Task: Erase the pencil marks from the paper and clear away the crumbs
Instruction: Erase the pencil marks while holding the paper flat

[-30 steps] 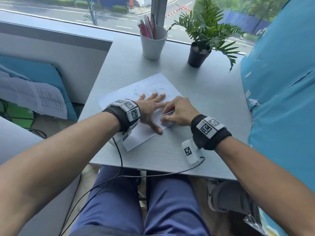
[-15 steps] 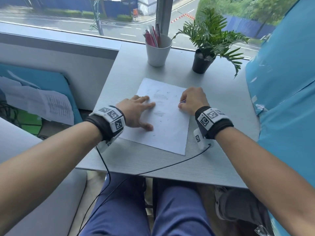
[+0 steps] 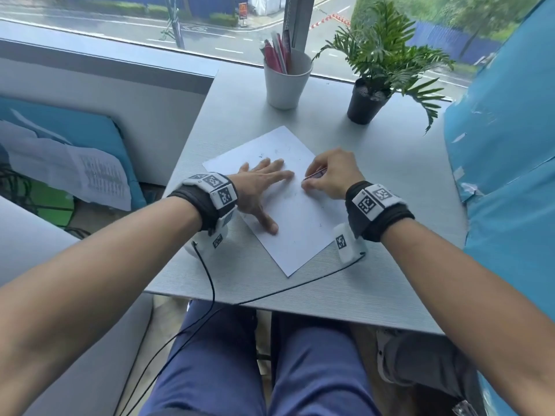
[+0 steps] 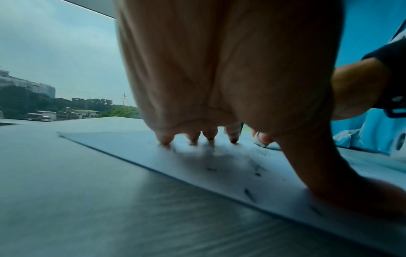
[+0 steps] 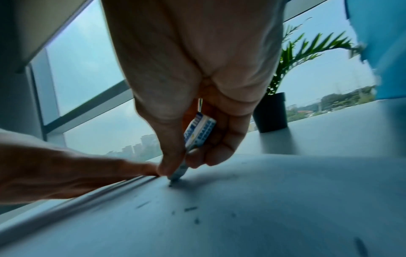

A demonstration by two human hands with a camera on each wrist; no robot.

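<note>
cup [image 3: 287, 85] & plant [image 3: 365, 105] block far edge, table [image 3: 390, 280] nr side open

Head view downward, wrist views low — all sharing the paper [image 3: 295, 217]

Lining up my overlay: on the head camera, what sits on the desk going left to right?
Left hand flat on the paper → right hand pinching the eraser → black plant pot. The white pen cup at the back overlaps the hands' span, so I leave it out.
</note>
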